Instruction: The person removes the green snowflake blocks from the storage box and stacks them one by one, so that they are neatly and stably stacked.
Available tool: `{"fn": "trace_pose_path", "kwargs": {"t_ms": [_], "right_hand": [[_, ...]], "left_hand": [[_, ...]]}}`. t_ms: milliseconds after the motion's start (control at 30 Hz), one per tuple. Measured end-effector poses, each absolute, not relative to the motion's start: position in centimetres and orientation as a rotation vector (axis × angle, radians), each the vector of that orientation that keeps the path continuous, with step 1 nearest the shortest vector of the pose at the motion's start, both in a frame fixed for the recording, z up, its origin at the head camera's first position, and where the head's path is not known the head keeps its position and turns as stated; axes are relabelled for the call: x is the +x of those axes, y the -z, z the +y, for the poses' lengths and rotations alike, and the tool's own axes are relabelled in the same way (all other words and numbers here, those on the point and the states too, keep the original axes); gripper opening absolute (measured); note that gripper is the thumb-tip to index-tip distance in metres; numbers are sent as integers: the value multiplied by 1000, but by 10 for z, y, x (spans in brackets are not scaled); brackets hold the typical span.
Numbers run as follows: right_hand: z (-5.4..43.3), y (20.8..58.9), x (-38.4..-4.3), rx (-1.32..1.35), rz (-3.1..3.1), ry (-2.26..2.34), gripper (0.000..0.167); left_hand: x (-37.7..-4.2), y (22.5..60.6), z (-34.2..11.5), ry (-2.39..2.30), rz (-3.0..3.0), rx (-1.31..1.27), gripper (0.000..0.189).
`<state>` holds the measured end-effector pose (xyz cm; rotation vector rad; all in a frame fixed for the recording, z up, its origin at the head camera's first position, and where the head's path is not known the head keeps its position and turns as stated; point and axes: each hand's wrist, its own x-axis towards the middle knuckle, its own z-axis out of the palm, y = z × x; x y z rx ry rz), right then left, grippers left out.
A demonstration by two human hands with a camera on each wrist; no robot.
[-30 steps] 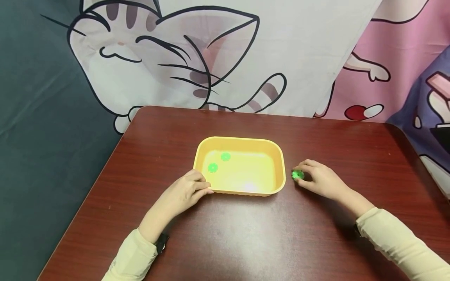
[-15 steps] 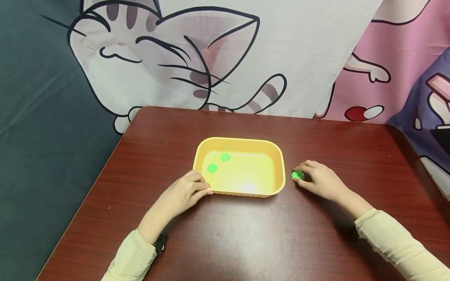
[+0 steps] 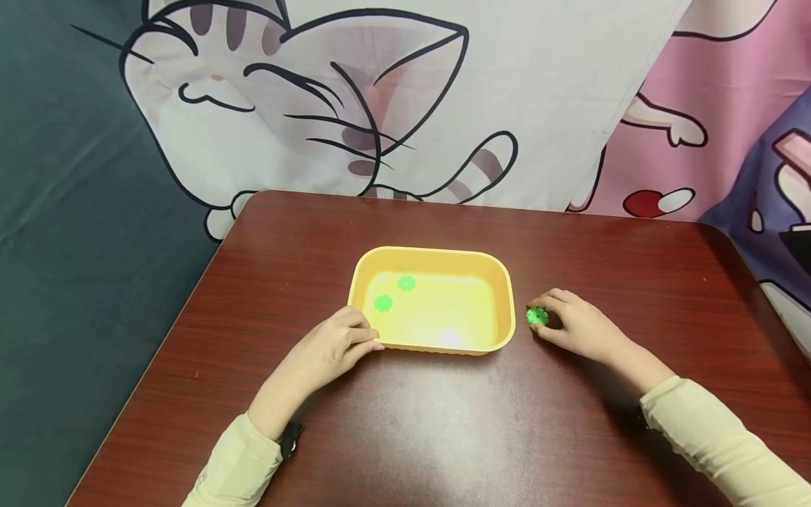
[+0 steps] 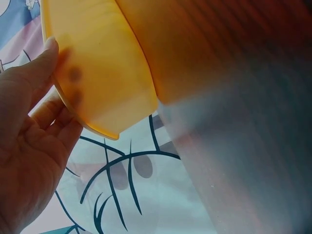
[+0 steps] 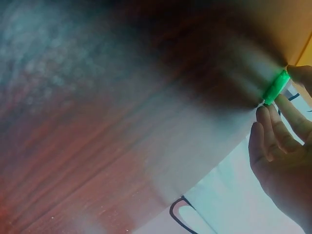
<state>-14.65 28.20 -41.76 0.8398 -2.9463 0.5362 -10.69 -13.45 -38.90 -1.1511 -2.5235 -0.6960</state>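
A yellow plastic tub (image 3: 465, 346) stands on the table, and two green flower-shaped discs (image 3: 383, 303) lie inside it toward the left. My left hand (image 3: 332, 348) grips the tub's near left corner; in the left wrist view the thumb and fingers pinch its rim. To the right of the tub, my right hand (image 3: 573, 325) holds a green flower-shaped piece (image 3: 537, 316) between thumb and fingers. The right wrist view shows this green piece (image 5: 276, 87) edge-on, down by the table surface. Its underside is hidden.
The table (image 3: 431, 429) is dark reddish-brown wood with rounded far corners. Behind its far edge hangs a white and pink cartoon curtain (image 3: 538, 91), with a dark green cloth (image 3: 63, 176) at the left.
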Motion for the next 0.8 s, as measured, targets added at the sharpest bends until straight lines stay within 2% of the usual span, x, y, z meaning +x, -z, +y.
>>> {"fn": "trace_pose_path", "kwargs": {"t_ms": [800], "right_hand": [[282, 418, -145, 874, -2931, -595, 29]], "left_hand": [[-107, 387, -135, 701, -2555, -1136, 9]]}}
